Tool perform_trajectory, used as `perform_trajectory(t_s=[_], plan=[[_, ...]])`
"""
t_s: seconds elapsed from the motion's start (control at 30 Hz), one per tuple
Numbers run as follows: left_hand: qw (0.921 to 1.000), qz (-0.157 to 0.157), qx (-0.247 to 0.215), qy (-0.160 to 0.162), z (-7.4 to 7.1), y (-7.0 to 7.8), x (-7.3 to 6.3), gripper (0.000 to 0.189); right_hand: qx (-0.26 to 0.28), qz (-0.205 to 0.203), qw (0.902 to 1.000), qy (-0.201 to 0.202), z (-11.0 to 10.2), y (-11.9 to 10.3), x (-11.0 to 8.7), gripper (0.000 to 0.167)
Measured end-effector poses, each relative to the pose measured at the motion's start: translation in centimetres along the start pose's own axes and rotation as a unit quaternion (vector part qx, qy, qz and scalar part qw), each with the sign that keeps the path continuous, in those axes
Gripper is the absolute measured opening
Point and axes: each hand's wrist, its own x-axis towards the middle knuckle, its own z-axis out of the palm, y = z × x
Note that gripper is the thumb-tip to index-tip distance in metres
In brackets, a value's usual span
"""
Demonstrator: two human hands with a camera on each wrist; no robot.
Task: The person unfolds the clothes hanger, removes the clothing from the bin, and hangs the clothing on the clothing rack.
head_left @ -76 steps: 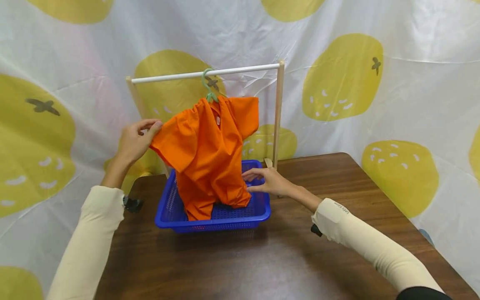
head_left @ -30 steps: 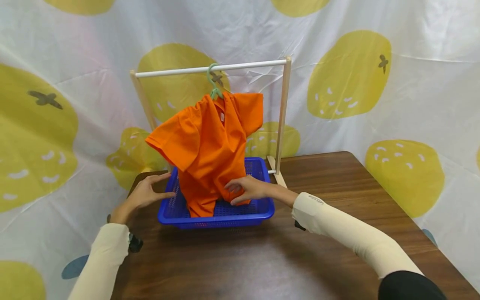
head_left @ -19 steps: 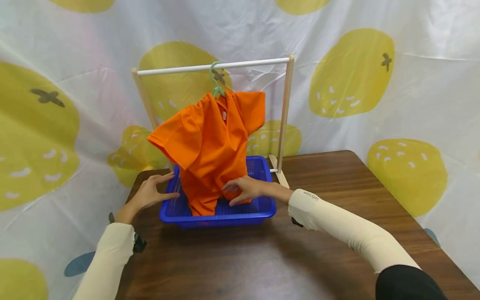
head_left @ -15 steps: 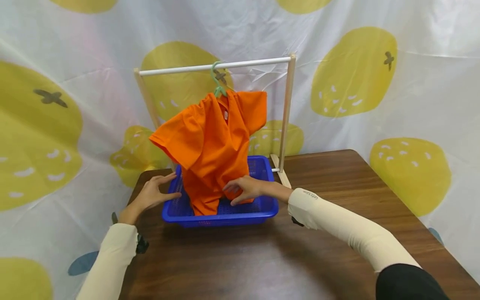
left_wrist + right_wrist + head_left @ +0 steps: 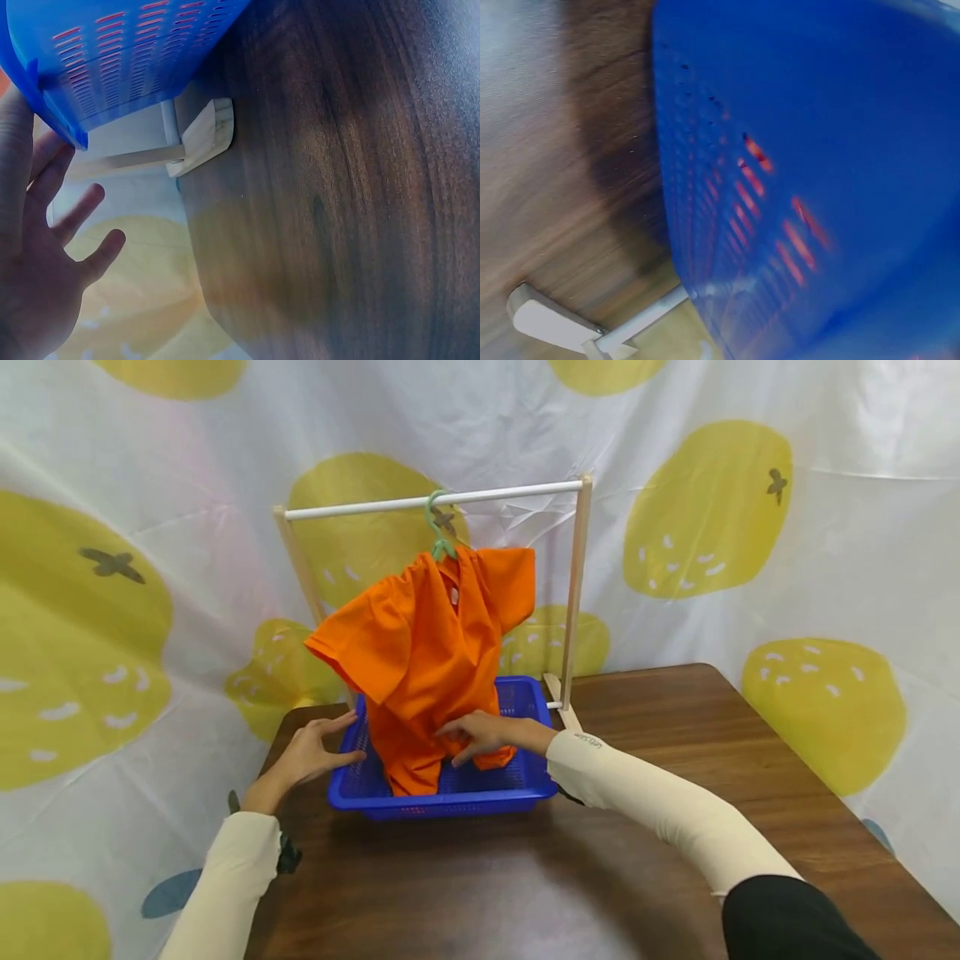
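Note:
An orange short-sleeved shirt (image 5: 442,643) hangs on a green hanger (image 5: 443,545), its lower part inside a blue perforated basket (image 5: 465,802). My left hand (image 5: 306,757) is at the basket's left rim, thumb and fingers apart. In the left wrist view, the left fingers (image 5: 88,206) are spread, with some at the rim. Over the basket, my right hand (image 5: 486,732) lies in front of the shirt's lower part, its fingers loosely bent against the cloth. The right wrist view shows the basket wall (image 5: 832,112) but not the hand.
A small rack with wooden posts (image 5: 576,593) and a white rail (image 5: 360,508) stands behind the basket, carrying the hanger. Its wooden foot (image 5: 211,139) is beside the basket. Everything stands on a brown wooden table (image 5: 465,893), before a fruit-patterned curtain (image 5: 690,510).
The left hand has let go of the shirt's sleeve and come down to the basket's left rim. My right hand has moved left across the shirt's lower part.

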Motion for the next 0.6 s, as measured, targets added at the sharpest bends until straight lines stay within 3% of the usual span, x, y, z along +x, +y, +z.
perform_trajectory(t_s=[0.2,0.43,0.6], plan=[[0.9999,0.010,0.005,0.000,0.0,-0.1,0.1,0.084,-0.018,0.051,0.9980,-0.032,0.1,-1.2,1.4,0.076],[0.9999,0.010,0.005,0.005,-0.1,-0.4,-0.1,0.082,-0.043,0.126,0.9877,-0.082,0.5,-2.3,2.8,0.083],[0.9999,0.015,0.003,0.008,0.0,-0.9,-0.5,0.083,-0.063,0.128,0.9841,-0.105,-0.3,-2.8,2.8,0.081]])
